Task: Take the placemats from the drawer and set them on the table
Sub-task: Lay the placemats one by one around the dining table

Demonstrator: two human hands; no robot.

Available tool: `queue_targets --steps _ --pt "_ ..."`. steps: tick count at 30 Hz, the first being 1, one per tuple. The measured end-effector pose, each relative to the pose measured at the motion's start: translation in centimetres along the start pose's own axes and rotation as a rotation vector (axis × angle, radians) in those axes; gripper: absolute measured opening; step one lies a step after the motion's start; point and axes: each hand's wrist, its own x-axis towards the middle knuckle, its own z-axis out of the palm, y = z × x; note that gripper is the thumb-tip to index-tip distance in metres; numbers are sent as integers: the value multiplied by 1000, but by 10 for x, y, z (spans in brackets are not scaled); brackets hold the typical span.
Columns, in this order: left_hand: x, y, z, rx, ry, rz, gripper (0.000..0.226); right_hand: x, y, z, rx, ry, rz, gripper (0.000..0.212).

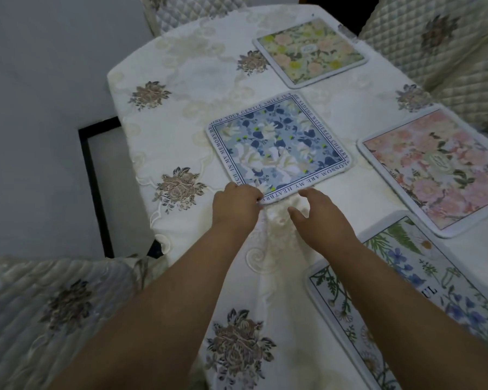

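Here the left hand [235,202] pinches the near corner of the blue placemat [278,146]; the right hand [320,213] hovers just beside it, fingers loosely spread, holding nothing.

The cream tablecloth [197,88] is looking like woven cloth with a faint sheen. Its embroidered roses are standing raised and rough, and the cloth is puckering into soft wrinkles near the centre. The blue floral placemat [279,144] at the centre is showing a matt printed face with a soft white border. The pink floral placemat [434,170] at 3 o'clock, the yellow floral placemat [310,52] at 1 o'clock and the botanical placemat [423,271] at 5 o'clock are looking smooth and matt. The quilted chair cover [40,299] at 8 o'clock is gleaming like padded satin.
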Motion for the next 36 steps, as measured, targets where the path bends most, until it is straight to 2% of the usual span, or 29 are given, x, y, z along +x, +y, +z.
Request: queue_targets --steps 4,9,11,13,15,17,21,25,28,32,36 --pt "-5 5 -14 95 176 37 25 1 -4 -1 62 13 -35 51" --pt "-33 13 -47 -12 373 152 20 -4 -15 -9 107 34 -140 61" --pt "-56 12 -55 -24 395 218 13 -8 -21 -9 49 49 -178 50" --pt "-82 8 -59 -63 341 257 12 -19 -29 -7 25 34 -186 37" --pt "-102 1 -60 -171 233 209 23 -32 -32 0 31 -20 -178 33" --pt "-114 -9 -60 -260 110 57 32 -47 -31 8 31 -79 -166 34" --pt "-118 -42 -44 -409 12 -221 30 -76 -21 26 101 -174 -147 36" --pt "-112 -69 -31 -648 -111 -500 64 -99 -12 41 135 -230 -144 38" --pt "-116 -78 -27 -709 -109 -503 72 -104 -10 45 100 -262 -147 40" --pt "-133 -83 -25 -678 -139 -486 61 -111 -14 43 -21 -382 -206 41" --pt "-145 -96 -21 -625 -128 -481 63 -116 -19 45 -96 -532 -234 36"
